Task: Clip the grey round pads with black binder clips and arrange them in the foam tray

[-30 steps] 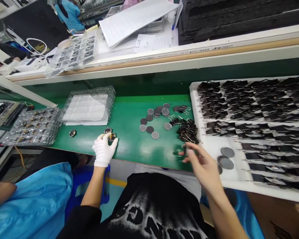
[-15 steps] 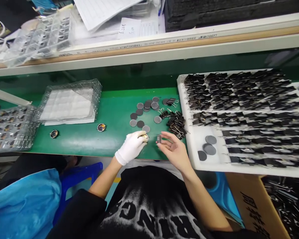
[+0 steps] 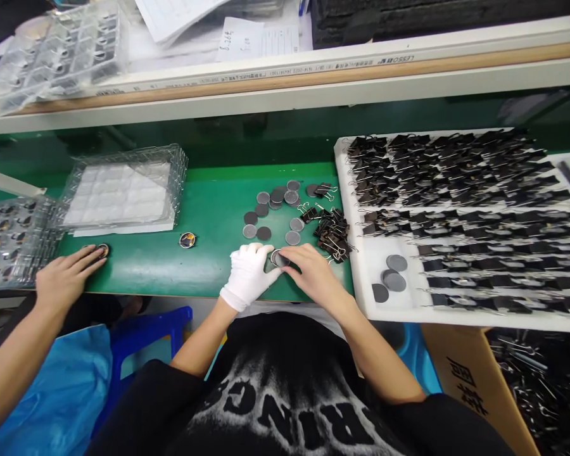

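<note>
My left hand (image 3: 247, 277), in a white glove, is closed round the edge of a small round watch head (image 3: 272, 257) low over the green bench. From the other side my bare right hand (image 3: 316, 273) pinches a grey disc (image 3: 281, 259) against the top of it, fingertips near the left thumb. The disc hides most of the watch head. Just beyond the hands lie several loose grey discs (image 3: 263, 233), and to their right a heap of black binder clips (image 3: 333, 231). Another watch head (image 3: 187, 240) with an orange and dark face rests on the bench to the left.
A co-worker's hand (image 3: 71, 272) touches a watch head (image 3: 103, 251) at the left. Clear plastic trays (image 3: 180, 171) stand behind it. At the right, a white foam tray (image 3: 368, 304) holds rows of binder clips and a few discs. A shelf edge (image 3: 247, 82) runs across the back.
My right hand has moved left, bringing its grey disc onto the watch head in my left hand. A co-worker's hand has come in at the left. The camera view has shifted slightly.
</note>
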`<act>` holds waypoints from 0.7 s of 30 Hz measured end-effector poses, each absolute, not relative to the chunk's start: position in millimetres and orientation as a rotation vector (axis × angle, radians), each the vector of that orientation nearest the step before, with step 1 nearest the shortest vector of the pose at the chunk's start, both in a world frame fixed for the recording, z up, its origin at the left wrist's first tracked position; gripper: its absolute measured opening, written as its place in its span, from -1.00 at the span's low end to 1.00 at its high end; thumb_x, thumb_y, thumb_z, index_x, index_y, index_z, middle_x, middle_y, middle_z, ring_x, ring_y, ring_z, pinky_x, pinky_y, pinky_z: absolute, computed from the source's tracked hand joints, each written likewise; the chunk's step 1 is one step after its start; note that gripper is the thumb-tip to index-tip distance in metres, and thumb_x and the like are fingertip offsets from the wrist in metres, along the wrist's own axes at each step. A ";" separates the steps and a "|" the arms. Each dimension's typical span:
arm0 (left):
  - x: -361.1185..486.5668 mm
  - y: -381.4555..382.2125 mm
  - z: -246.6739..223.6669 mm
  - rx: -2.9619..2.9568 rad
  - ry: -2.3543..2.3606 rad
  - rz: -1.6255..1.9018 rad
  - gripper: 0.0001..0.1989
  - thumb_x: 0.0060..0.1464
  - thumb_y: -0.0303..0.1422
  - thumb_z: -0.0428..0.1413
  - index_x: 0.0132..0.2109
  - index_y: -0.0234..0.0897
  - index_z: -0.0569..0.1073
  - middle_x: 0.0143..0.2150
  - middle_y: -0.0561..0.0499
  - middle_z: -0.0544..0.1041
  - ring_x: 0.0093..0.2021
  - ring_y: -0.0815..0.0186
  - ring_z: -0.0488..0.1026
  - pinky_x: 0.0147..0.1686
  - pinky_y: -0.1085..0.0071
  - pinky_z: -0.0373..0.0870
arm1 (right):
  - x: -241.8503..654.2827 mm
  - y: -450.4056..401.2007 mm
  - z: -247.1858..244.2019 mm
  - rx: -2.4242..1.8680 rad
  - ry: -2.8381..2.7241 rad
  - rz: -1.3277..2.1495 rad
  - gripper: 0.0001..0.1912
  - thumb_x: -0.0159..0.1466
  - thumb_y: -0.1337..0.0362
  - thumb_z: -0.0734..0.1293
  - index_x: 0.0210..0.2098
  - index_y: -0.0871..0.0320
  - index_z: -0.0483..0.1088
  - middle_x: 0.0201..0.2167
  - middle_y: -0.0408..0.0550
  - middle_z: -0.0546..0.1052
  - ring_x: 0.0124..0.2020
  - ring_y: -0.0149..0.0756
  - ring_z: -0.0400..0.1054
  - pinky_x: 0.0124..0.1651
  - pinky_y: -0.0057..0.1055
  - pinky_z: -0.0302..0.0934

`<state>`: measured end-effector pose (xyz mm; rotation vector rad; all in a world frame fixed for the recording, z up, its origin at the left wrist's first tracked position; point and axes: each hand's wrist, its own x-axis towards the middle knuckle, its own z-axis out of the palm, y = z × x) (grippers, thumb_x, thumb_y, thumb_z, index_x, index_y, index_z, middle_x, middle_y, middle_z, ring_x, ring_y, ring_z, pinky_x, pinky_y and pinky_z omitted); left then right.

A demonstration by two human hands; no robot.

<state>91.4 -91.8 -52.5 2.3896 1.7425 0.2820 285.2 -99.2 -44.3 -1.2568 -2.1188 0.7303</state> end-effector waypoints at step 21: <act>85.8 -88.7 -48.0 2.400 1.662 0.264 -0.59 0.21 -0.04 0.17 0.13 -0.05 0.49 0.08 -0.09 0.55 0.06 0.05 0.43 -0.03 0.14 0.24 | 286.4 -107.6 -68.0 -1.251 -2.103 0.470 -0.61 0.42 0.47 0.18 0.02 0.06 0.57 0.05 0.10 0.60 0.11 -0.07 0.44 0.12 -0.01 0.42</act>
